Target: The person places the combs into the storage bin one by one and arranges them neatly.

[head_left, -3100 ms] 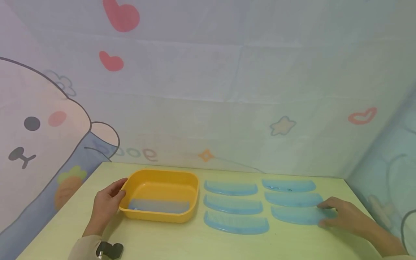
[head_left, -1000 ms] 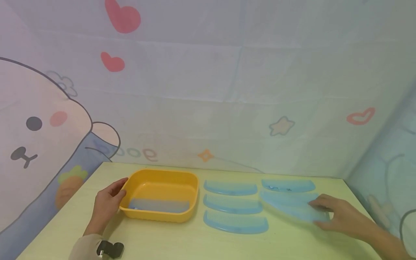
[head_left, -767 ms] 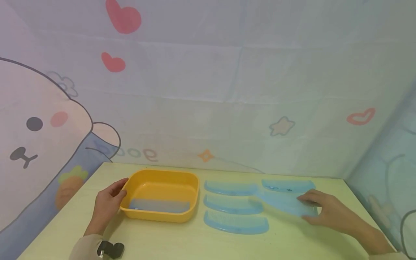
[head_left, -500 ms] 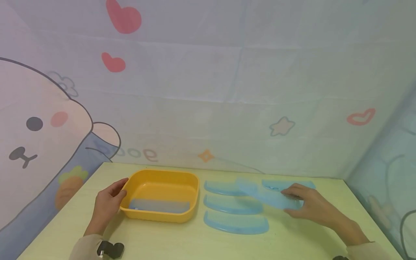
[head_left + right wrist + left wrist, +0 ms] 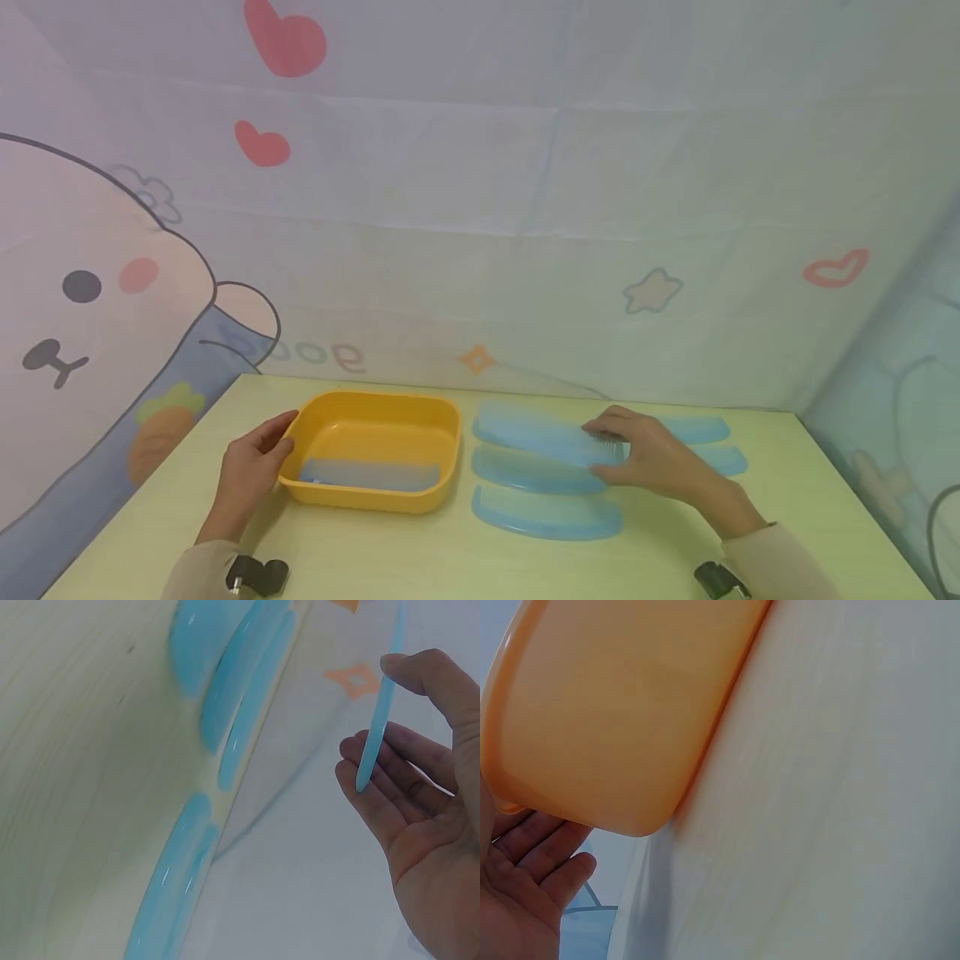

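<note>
In the head view my right hand (image 5: pixel 660 458) holds a translucent blue comb (image 5: pixel 528 429) by its right end, over the combs of the left column. The right wrist view shows this held comb (image 5: pixel 379 720) edge-on, pinched between thumb and fingers, apart from the tabletop. My left hand (image 5: pixel 255 462) grips the left rim of a yellow plastic tray (image 5: pixel 442 487); its fingers (image 5: pixel 566 877) lie against the outer wall in the left wrist view. One comb (image 5: pixel 367 475) lies inside the tray along the near side.
Left-column combs lie right of the tray, including a middle comb (image 5: pixel 536 475) and a near comb (image 5: pixel 547 517). Two more combs, a far one (image 5: pixel 697 429) and a nearer one (image 5: pixel 723 460), are partly behind my right hand. A printed cloth (image 5: pixel 525 250) hangs behind the table (image 5: pixel 375 558).
My right hand has picked up the nearest comb of the right column and carried it left, over the left column. My left hand and the tray have stayed in place.
</note>
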`<move>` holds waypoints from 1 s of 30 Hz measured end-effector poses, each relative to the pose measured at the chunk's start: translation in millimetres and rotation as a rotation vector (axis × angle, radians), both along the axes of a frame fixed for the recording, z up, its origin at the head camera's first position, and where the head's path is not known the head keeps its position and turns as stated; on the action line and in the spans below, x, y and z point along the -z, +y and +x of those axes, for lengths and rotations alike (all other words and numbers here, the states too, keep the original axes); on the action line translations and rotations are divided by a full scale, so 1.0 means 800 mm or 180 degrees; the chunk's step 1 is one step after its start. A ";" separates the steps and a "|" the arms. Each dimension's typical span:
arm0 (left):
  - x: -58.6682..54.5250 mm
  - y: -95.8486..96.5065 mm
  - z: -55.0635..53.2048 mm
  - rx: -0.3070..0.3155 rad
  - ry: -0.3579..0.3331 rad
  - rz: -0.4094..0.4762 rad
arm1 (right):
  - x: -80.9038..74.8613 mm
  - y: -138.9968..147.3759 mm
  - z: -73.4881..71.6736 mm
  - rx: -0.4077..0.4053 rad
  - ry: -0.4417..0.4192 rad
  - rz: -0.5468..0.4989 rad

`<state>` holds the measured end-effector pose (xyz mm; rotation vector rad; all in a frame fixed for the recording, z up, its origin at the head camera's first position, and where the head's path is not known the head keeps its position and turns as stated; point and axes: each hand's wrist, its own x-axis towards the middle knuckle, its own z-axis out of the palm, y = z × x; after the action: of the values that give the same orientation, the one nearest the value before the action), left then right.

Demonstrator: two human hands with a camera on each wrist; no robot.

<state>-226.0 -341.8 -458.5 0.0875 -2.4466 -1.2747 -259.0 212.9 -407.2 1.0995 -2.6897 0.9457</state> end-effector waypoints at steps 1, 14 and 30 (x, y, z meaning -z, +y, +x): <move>0.000 0.000 0.000 0.0003 -0.0010 -0.0001 | -0.001 -0.006 0.000 -0.0020 -0.0003 0.0006; -0.003 0.000 0.001 0.0048 -0.0065 -0.0025 | -0.007 -0.080 -0.009 -0.0267 0.0013 -0.0007; -0.004 -0.004 0.004 0.0016 -0.0116 -0.0007 | -0.022 -0.161 -0.007 -0.0473 0.0181 0.0170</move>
<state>-222.7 -344.7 -455.4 0.1049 -2.4802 -1.2835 -264.7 84.3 -389.4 1.3318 -2.6324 0.8530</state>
